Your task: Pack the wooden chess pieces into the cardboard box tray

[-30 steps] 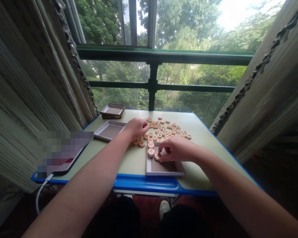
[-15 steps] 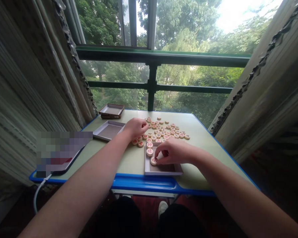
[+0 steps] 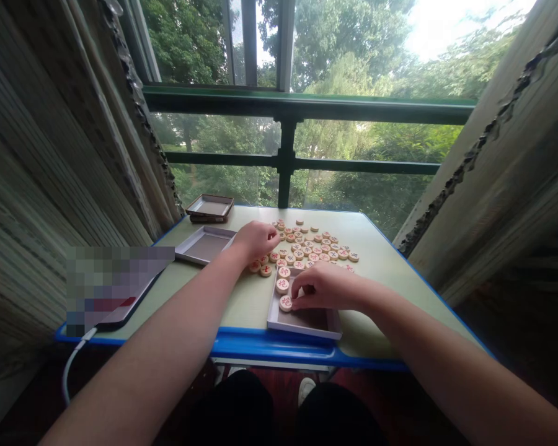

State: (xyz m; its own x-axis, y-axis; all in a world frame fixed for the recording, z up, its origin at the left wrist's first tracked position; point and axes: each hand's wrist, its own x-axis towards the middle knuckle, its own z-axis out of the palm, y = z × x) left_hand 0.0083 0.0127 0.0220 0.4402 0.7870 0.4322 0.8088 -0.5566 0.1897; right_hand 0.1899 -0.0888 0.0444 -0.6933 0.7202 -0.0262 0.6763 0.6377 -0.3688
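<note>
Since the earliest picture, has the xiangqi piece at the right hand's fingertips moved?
Yes: the xiangqi piece has moved left and closer to the blue front table edge.

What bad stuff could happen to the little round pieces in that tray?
The near tray sits by the table's blue edge, so a bump might tip it and spill the pieces. The right hand is at the lowest piece, so a slip could knock it into the one above.

The head view looks forward and down from close by the table's near edge, facing across the table [image 3: 246, 303] toward the window [image 3: 286, 49].
</note>
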